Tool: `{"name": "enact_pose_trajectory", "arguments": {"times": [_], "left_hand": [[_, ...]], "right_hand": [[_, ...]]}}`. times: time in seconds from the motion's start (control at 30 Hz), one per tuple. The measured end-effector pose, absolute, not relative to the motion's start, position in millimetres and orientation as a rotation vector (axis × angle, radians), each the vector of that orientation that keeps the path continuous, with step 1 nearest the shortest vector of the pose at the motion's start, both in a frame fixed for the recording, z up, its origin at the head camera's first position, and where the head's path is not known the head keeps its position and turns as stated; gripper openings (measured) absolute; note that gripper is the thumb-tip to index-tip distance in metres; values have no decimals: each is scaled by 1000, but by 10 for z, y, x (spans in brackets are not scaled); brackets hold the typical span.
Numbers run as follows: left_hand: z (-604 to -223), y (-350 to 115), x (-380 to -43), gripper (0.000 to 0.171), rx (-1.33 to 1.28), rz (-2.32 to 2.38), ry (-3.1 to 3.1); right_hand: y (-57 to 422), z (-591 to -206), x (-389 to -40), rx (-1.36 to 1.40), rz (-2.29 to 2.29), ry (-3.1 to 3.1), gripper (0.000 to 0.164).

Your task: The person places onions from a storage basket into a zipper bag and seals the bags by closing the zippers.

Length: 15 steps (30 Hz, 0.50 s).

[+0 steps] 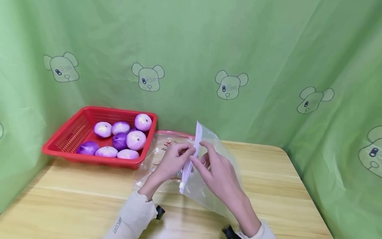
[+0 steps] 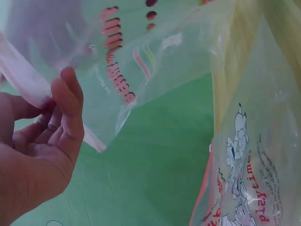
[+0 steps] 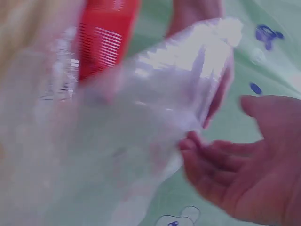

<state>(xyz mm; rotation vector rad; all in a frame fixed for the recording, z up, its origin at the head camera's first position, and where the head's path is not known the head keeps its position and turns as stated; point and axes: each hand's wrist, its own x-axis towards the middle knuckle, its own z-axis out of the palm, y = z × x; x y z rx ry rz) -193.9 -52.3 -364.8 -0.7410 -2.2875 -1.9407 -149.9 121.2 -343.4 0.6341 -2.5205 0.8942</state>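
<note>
A clear plastic zip bag (image 1: 219, 181) stands between the hands, its pale lilac zip strip (image 1: 187, 171) running slantwise with a white slider at the lower end. My left hand (image 1: 176, 157) pinches this strip near its middle, thumb against bent fingers. In the left wrist view, red lettering (image 2: 123, 84) shows on the bag's side. On the other side of the strip is my right hand (image 1: 219, 174), fingertips right at the bag's edge. The right wrist view has its thumb (image 3: 256, 106) spread well away from the loosely bent fingers.
A red plastic basket (image 1: 96, 160) with several purple onions (image 1: 136, 140) sits at the back left. Another printed clear bag (image 1: 158, 146) with a pink edge lies flat on the wooden table (image 1: 262, 172), beside the basket. Green curtains (image 1: 185, 39) surround the table's back and sides.
</note>
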Motion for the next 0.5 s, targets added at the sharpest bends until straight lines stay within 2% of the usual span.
{"name": "enact_pose_trajectory", "arguments": {"times": [0.13, 0.23, 0.5], "left_hand": [[-3644, -530, -1936, 23, -767, -2101, -2262], [-3673, -540, -1971, 24, -789, -2201, -2270], [-3645, -574, -1962, 23, -866, -2162, -2396]], "right_hand": [[1163, -3303, -1568, 531, 933, -2705, 70], [1186, -3269, -1568, 503, 973, -2761, 76], [1221, -3289, -1599, 606, 891, -2838, 74]]}}
